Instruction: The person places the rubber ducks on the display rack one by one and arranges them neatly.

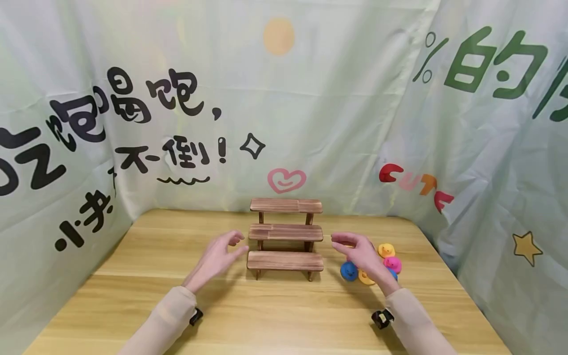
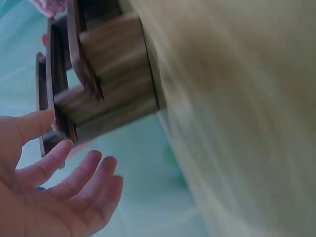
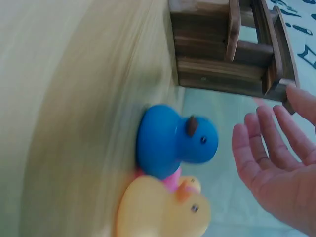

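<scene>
A three-tier wooden step stand [image 1: 285,232] stands near the back middle of the table. My left hand [image 1: 222,254] hovers just left of it, fingers loosely bent and thumb pointing toward the stand. On the opposite side, my right hand [image 1: 361,252] is held over the rubber ducks, a small gap from the stand. Neither hand holds anything. Beneath and beside the right hand sit a blue duck [image 1: 349,271], a yellow duck [image 1: 386,250], a pink duck [image 1: 392,265] and more ducks partly hidden by the hand and wrist. The right wrist view shows the blue duck [image 3: 168,140] below the fingers.
The wood-grain table [image 1: 284,315] reaches a printed cloth backdrop [image 1: 328,113] that hangs behind and along both sides. Small black devices are strapped at both wrists, the right wrist device [image 1: 382,318] showing plainly.
</scene>
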`<state>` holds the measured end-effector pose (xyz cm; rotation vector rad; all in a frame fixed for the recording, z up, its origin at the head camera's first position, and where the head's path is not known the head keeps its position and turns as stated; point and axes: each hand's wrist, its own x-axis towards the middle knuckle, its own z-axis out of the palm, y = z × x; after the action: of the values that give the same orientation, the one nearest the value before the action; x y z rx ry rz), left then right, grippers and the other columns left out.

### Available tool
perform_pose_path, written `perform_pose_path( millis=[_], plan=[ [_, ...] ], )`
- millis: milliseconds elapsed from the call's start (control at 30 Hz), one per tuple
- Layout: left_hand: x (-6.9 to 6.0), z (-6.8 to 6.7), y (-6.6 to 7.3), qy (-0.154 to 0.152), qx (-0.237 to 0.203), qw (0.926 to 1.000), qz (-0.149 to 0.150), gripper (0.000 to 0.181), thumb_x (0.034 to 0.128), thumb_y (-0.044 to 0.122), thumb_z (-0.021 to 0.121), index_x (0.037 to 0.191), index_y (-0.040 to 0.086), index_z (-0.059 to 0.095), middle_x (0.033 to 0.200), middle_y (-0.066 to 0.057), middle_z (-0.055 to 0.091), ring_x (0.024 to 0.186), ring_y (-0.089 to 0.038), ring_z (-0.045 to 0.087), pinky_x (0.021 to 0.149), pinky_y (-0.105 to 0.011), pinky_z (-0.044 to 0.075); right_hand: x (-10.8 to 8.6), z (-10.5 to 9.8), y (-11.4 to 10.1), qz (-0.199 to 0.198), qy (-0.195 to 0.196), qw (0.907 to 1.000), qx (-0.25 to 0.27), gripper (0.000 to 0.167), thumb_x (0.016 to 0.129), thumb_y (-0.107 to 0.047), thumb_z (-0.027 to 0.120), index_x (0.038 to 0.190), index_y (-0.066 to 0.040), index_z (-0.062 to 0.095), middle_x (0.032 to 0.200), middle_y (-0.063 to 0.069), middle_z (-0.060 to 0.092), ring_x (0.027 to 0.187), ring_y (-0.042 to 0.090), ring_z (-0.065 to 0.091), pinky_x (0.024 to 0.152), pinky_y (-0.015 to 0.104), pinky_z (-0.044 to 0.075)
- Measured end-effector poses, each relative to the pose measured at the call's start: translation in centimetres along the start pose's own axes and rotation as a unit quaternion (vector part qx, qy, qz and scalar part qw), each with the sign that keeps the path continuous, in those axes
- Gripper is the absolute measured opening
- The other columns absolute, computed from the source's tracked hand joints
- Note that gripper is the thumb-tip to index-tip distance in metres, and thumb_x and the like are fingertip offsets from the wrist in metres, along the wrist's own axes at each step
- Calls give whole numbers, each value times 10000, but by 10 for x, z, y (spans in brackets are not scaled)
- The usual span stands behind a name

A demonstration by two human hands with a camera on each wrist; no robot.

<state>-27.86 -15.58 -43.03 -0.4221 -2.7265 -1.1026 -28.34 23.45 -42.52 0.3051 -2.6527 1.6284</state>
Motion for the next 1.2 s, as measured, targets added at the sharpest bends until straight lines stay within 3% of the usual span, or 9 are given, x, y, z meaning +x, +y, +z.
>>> perform_pose_path(
  millis=[133,300,600,867,1033,1200],
  plan=[
    [-2,6,0,-302,-582,9978,-127,361,894,274,712,1184,83,614,1191,-160,658,1063,-294,635,918,-492,547,-1,-9,7,85,-74,9996,271,441,926,-292,685,1281,-38,623,1268,179,642,1101,175,634,868,195,552],
    [-5,12,-2,-659,-951,9926,-375,320,866,251,741,1143,131,634,1136,-82,668,1026,-242,635,916,-480,542,-3,-22,11,145,-251,9988,386,444,929,-238,684,1272,33,599,1219,187,654,987,58,643,849,204,566],
    [-3,17,-3,-1196,-1564,9791,-513,330,841,188,758,1142,153,629,1185,-126,613,989,-242,638,779,-388,591,-8,-42,21,220,-1020,9945,-80,423,924,-202,688,1233,76,612,1182,271,643,953,187,660,814,398,612],
    [0,17,-9,-1618,-2042,9637,-577,337,846,184,756,1150,116,627,1148,-137,592,927,-231,639,709,-386,595,-9,-49,31,-219,-1499,9858,-725,396,913,-164,693,1241,48,627,1177,208,670,1047,287,667,826,268,602],
    [2,19,-12,-1757,-2405,9513,-798,371,840,153,757,1173,88,606,1108,-160,571,795,-265,622,632,-375,591,-10,-48,37,-367,-1737,9816,-698,411,897,-153,712,1235,63,626,1222,242,652,1103,344,650,850,273,599],
    [3,20,-14,-1669,-2350,9528,-950,388,808,156,783,1159,106,622,1108,-148,573,901,-253,594,715,-358,586,-10,-45,41,-552,-1836,9792,-665,383,889,-118,717,1204,83,632,1181,241,663,1077,348,654,830,234,595]
  ],
)
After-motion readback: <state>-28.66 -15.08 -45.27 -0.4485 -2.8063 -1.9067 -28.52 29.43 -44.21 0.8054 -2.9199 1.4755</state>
